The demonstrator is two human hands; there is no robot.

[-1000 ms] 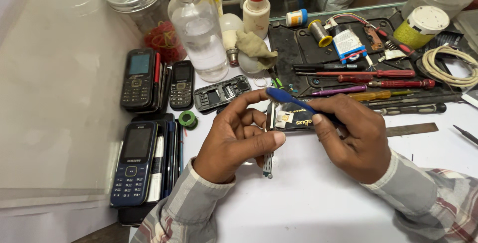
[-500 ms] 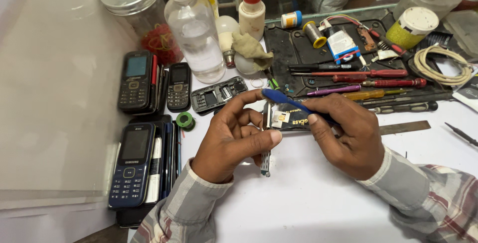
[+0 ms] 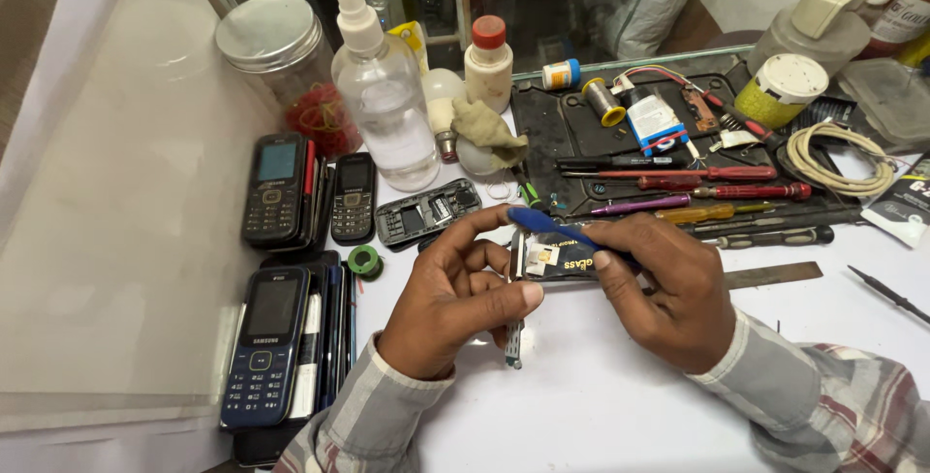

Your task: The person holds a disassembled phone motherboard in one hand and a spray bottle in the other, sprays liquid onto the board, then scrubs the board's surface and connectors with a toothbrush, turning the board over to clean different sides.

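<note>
My left hand [image 3: 455, 299] grips a small dark phone body [image 3: 557, 262] at its left end, just above the white table [image 3: 601, 415]. My right hand [image 3: 664, 284] holds the phone's right end and pinches a blue plastic pry tool [image 3: 547, 223] against its upper edge. A thin metal strip [image 3: 513, 342] hangs down from under the left thumb. The phone's inner side with a small white and yellow part faces up.
Several old keypad phones [image 3: 276, 190] lie stacked at the left, with an opened phone shell [image 3: 426, 211] beside them. A clear spray bottle [image 3: 383, 95], a lidded jar [image 3: 276, 56] and a red-capped bottle [image 3: 487, 61] stand behind. Screwdrivers [image 3: 717, 177] lie on a black mat [image 3: 562, 129]; a coiled cable [image 3: 838, 158] is at the right.
Both hands have stayed together on the phone body. The blue tool has shifted slightly along the phone's upper edge; the view has drifted a little.
</note>
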